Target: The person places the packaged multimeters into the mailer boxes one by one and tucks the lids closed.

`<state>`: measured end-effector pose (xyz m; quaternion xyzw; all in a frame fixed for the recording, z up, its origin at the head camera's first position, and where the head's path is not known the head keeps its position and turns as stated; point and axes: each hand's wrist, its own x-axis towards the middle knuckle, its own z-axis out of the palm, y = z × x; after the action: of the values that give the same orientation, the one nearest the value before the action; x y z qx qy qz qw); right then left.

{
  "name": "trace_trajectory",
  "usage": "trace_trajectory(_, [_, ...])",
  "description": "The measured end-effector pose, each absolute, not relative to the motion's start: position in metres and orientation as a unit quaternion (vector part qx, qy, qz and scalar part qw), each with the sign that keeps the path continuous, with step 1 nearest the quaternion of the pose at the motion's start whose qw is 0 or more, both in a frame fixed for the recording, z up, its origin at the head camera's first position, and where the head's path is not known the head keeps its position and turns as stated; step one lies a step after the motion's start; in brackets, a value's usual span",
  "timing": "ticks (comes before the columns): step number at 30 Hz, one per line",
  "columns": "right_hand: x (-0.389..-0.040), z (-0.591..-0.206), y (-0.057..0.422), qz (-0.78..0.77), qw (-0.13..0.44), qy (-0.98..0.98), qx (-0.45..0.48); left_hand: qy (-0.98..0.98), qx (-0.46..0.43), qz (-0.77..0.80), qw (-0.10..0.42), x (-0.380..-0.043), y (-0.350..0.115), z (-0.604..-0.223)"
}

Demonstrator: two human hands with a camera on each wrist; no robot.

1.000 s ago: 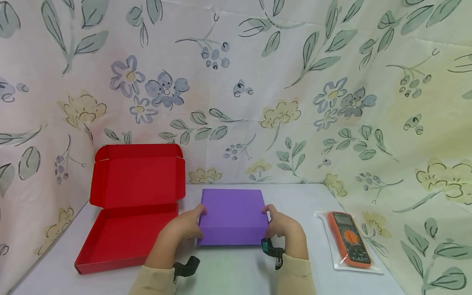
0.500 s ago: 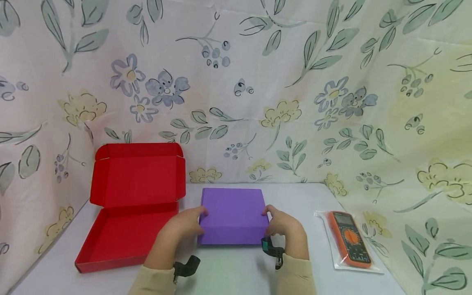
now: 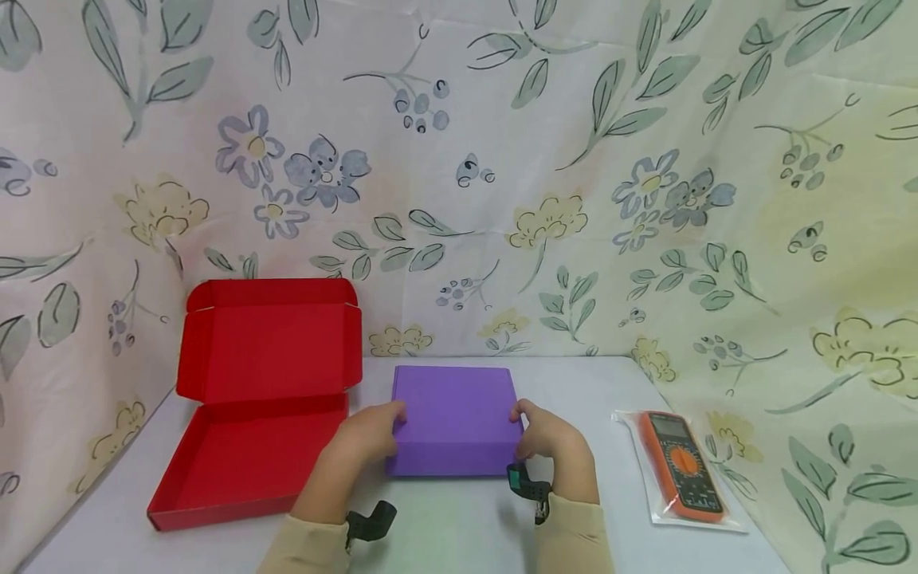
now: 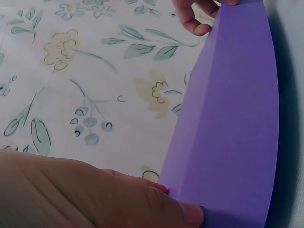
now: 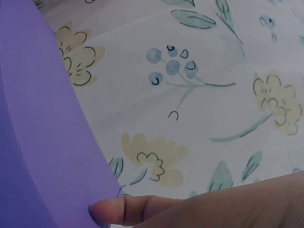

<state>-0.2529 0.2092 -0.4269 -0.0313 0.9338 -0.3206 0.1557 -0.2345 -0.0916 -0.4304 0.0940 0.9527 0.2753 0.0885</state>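
Observation:
A closed purple cardboard box [image 3: 455, 410] lies on the table between my two hands. My left hand [image 3: 369, 434] grips its left side, index finger at the top edge and thumb near the front corner. On the opposite side, my right hand [image 3: 552, 437] holds the box in much the same way. In the left wrist view the left thumb [image 4: 190, 214] presses on the box's front panel [image 4: 237, 104]. The right wrist view has the right thumb [image 5: 111, 211] against the purple card [image 5: 42, 104]; the remaining fingers are mostly hidden there.
To the left stands a red cardboard box [image 3: 268, 351] with its lid raised. A multimeter [image 3: 681, 462] in a clear plastic bag lies at the right. Floral cloth [image 3: 459, 175] hangs behind and beside the white table [image 3: 445, 530].
My left hand has shifted slightly to the right along with its wrist. The right hand and the purple box have hardly moved.

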Motion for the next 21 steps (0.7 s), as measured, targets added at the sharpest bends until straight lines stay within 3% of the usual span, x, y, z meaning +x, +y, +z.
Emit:
trace_trajectory(9, [-0.253,-0.431,0.207,-0.328,0.171,0.929,-0.011,0.959,0.085,0.251,0.105,-0.232,-0.082,-0.431])
trace_trajectory(21, [-0.257,-0.44,0.197,-0.322,0.142,0.936,0.007,0.981,0.082,0.172,0.028,-0.232,-0.065,-0.441])
